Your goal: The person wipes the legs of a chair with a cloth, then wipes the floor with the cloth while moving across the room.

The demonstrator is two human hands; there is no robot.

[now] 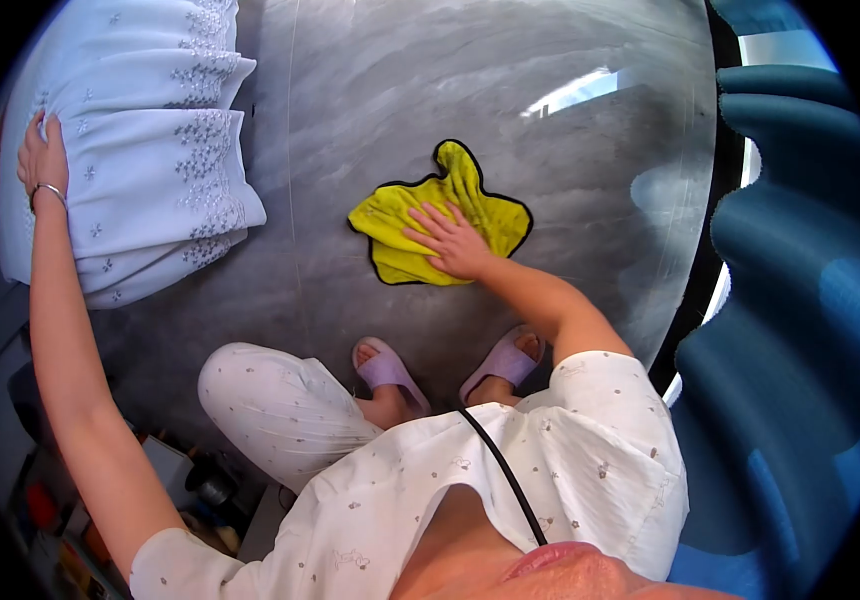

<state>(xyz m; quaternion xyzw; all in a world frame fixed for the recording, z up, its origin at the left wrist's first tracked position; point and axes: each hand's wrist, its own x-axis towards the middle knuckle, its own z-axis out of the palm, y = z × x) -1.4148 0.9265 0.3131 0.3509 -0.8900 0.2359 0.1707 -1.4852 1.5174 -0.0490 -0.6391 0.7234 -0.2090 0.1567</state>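
Note:
On the grey, glossy floor [350, 100] lies a crumpled yellow-green cloth [400, 253] with black edging. My right hand [455, 243] rests flat on top of it, palm down, fingers spread. At the far left, my left hand [43, 158], with a bracelet at the wrist, lies on a white draped fabric [130, 170] with silver embroidery. The fingers of that hand are extended, and it holds nothing visible.
Blue wavy curtains [790, 260] hang along the right side, beside a dark floor edge. My feet in purple slippers [387, 370] are just below the cloth. Assorted items, including a black cylindrical object [212, 482], stand at the lower left.

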